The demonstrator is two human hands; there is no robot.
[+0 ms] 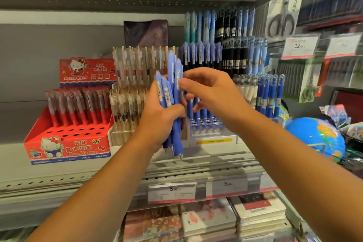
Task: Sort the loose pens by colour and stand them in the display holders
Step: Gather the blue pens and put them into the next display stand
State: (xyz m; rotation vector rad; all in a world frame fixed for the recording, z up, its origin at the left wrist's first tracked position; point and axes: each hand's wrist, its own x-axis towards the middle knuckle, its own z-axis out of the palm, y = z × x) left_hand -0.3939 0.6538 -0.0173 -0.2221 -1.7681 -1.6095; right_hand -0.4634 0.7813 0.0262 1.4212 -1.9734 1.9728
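Upright, one pen bundle (172, 72), left hand (157, 120), right hand (213, 92)

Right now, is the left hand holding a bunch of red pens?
No, the left hand grips a bunch of blue pens; the red pens stand in the red holder.

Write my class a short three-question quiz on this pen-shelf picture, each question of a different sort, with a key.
1. True or false: the left hand grips a bundle of red pens.
2. The globe lies: A) far left B) far right C) on the top shelf.
3. Fill the gap: the front holes of the red holder are ____.
Key: 1 false, they are blue pens; 2 B; 3 empty.
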